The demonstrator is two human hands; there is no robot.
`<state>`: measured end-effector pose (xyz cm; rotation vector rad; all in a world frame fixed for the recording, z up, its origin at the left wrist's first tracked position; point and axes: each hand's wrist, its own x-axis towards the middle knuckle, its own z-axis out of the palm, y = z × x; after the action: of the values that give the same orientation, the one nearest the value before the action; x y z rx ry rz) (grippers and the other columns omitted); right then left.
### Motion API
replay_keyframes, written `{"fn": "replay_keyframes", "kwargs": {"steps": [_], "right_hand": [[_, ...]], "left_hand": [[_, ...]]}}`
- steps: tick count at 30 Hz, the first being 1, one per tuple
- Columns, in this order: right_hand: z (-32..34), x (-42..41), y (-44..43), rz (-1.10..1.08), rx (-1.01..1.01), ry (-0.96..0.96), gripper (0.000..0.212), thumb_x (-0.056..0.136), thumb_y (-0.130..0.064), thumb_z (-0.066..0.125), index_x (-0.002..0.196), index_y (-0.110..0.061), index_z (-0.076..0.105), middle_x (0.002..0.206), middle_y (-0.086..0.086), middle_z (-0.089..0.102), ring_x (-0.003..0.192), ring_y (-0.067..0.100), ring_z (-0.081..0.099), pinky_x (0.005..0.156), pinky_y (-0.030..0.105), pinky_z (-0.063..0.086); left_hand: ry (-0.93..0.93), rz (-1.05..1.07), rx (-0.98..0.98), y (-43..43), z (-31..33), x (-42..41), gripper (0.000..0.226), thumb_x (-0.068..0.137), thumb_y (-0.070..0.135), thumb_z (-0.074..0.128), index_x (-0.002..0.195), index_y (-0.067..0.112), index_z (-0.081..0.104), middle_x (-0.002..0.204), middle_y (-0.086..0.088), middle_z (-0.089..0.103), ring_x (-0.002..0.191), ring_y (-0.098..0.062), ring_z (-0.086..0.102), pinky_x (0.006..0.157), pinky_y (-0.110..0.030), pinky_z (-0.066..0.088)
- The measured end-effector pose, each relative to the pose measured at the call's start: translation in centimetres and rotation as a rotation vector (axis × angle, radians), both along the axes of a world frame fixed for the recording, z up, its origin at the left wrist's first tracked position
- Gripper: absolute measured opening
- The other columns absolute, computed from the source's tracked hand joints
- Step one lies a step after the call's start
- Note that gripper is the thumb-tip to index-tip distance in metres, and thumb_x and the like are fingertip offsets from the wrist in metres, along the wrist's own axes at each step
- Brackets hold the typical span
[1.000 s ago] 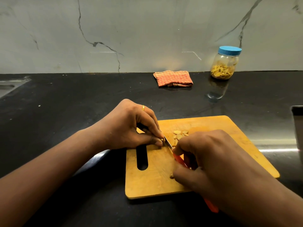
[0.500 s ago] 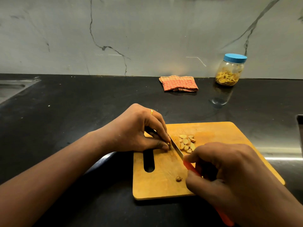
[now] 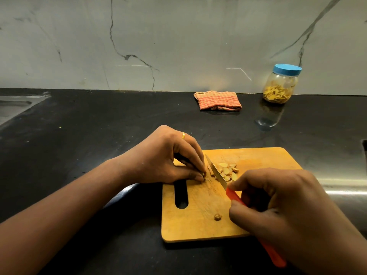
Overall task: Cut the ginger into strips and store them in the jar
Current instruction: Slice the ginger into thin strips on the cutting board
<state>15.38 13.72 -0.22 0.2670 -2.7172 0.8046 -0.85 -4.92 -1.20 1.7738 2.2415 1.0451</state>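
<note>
A wooden cutting board [image 3: 200,225] with a slot handle lies on the black counter. My left hand [image 3: 168,157] pinches a small ginger piece [image 3: 203,174] against the board. My right hand [image 3: 282,207] grips the red handle of a knife [image 3: 215,171], whose blade rests on the board just right of my left fingertips. Several pale ginger slices [image 3: 227,170] lie piled right of the blade. A small ginger stub [image 3: 217,216] sits alone near the board's front. A clear jar [image 3: 281,85] with a blue lid, holding ginger strips, stands at the back right by the wall.
A folded orange checked cloth [image 3: 218,101] lies at the back of the counter, left of the jar. A steel sink edge [image 3: 14,108] shows at far left. Another steel surface [image 3: 349,193] lies right of the board.
The view shifted, so everything sits lower and further right in frame. The knife blade has drawn back towards me from the ginger, and more of the cut slices show.
</note>
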Motion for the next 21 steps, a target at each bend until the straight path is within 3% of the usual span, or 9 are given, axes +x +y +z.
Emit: {"fn": "replay_keyframes", "kwargs": {"steps": [3,8,21], "right_hand": [[0.05,-0.28,-0.01,0.006,-0.026,-0.019,0.022,0.065,-0.043,0.068,0.082,-0.03,0.073,0.061,-0.016,0.058,0.06,0.002,0.058,0.046,0.004,0.035],[0.43,0.18,-0.39,0.017,-0.061,0.032,0.023,0.064,-0.046,0.066,0.078,-0.03,0.073,0.054,-0.016,0.055,0.052,0.0,0.056,0.044,0.002,0.033],[-0.1,0.22,-0.69,-0.014,-0.053,0.041,0.021,0.064,-0.041,0.066,0.079,-0.029,0.073,0.052,-0.017,0.055,0.053,-0.001,0.056,0.045,0.0,0.033]], "left_hand": [[-0.018,0.002,-0.001,-0.01,-0.05,-0.09,0.014,0.079,0.015,0.081,0.093,0.011,0.08,0.099,0.004,0.073,0.092,-0.011,0.072,0.079,-0.025,0.059],[-0.061,-0.012,-0.033,-0.07,0.02,-0.3,0.016,0.079,0.013,0.082,0.095,0.011,0.08,0.102,0.003,0.072,0.096,-0.013,0.072,0.081,-0.028,0.059],[-0.018,-0.007,-0.044,-0.19,0.16,-0.53,0.018,0.077,0.021,0.083,0.093,0.013,0.08,0.099,0.006,0.074,0.093,-0.011,0.072,0.08,-0.023,0.057]]}}
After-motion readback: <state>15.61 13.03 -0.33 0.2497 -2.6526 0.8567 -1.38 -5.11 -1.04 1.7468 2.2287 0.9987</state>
